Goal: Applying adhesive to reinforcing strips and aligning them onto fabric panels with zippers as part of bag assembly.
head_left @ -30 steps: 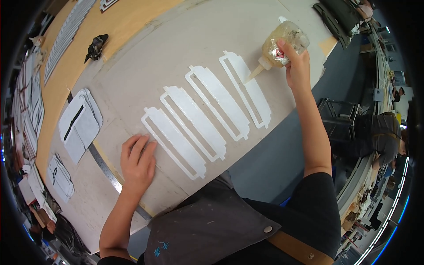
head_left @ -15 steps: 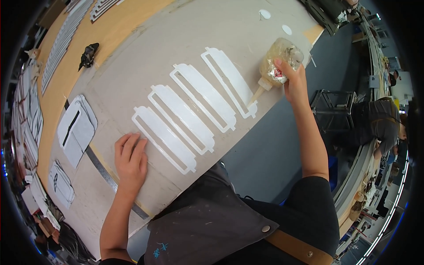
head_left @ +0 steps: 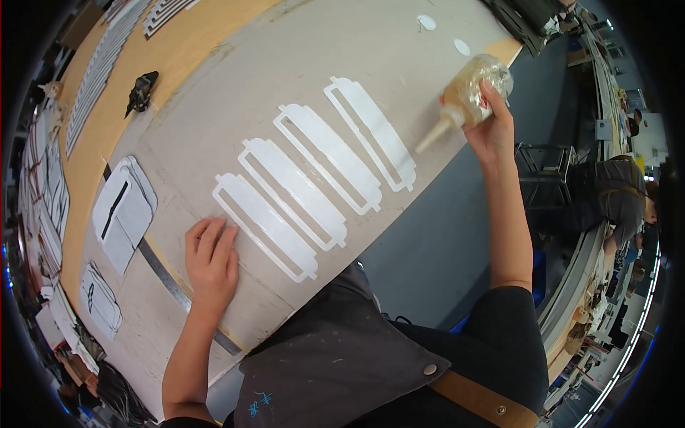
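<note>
A clear squeeze bottle (head_left: 472, 80) with yellowish contents is tilted nose-down above the right part of a grey tabletop (head_left: 342, 43), near its edge. The right hand (head_left: 494, 134) is clamped around it, thumb along its side. The tapered nozzle (head_left: 434, 134) points down and left, its tip just right of the rightmost of four flat white pieces (head_left: 367, 125). These lie slantwise in a row, each with a long narrow opening along its left side. The left hand (head_left: 212, 265) rests with loosely curled fingers, gripping nothing, just beside the leftmost piece; whether the fingertips touch it, I cannot tell. Farther left are a metal strip (head_left: 163, 267), slotted pale panels (head_left: 123, 210) and a black bundle (head_left: 143, 93). Two white ovals (head_left: 462, 48) lie beyond the bottle. At far right, a person (head_left: 621, 187) is beside another workbench.
</note>
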`<state>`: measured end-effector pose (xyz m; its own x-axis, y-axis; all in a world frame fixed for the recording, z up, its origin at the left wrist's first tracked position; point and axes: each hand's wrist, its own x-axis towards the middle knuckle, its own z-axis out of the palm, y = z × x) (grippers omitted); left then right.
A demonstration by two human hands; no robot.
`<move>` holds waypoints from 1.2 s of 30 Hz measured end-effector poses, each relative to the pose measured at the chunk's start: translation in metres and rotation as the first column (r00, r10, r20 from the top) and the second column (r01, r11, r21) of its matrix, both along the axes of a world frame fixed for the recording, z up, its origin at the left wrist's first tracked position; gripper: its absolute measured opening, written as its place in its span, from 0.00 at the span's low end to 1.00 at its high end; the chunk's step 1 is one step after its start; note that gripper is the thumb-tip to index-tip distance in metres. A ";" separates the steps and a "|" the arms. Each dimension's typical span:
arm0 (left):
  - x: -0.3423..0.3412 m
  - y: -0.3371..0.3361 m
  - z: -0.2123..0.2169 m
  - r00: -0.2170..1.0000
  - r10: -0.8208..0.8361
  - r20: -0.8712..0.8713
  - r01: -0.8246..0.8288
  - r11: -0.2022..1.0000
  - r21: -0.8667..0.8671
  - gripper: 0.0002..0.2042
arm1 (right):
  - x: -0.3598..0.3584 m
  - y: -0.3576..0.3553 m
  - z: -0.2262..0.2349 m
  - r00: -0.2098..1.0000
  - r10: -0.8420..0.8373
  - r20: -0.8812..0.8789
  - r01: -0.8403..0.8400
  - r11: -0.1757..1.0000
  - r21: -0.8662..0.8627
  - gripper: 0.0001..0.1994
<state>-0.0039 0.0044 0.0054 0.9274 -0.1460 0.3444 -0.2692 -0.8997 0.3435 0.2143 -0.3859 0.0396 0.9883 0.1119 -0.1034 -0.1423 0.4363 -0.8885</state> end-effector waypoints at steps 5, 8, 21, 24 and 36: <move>0.000 -0.001 0.000 1.000 -0.006 -0.012 0.006 1.000 -0.003 0.17 | 0.032 0.050 -0.008 0.970 -0.154 0.186 0.168 0.984 -0.062 0.21; 0.001 0.001 -0.003 1.000 -0.017 0.023 0.016 1.000 0.025 0.20 | 0.047 0.073 -0.010 0.954 -0.152 0.259 0.197 0.967 -0.159 0.22; -0.001 0.001 -0.002 1.000 -0.016 0.015 0.016 1.000 0.012 0.21 | 0.057 0.098 -0.018 0.963 -0.064 0.261 0.134 0.956 -0.261 0.22; -0.001 0.001 -0.001 1.000 -0.019 0.015 0.019 1.000 0.013 0.21 | 0.056 0.096 -0.017 0.959 -0.041 0.280 0.130 0.942 -0.310 0.21; 0.002 0.000 -0.003 0.998 -0.031 0.060 0.031 0.999 0.013 0.20 | 0.022 0.072 -0.011 0.977 -0.001 0.215 0.079 0.931 -0.356 0.24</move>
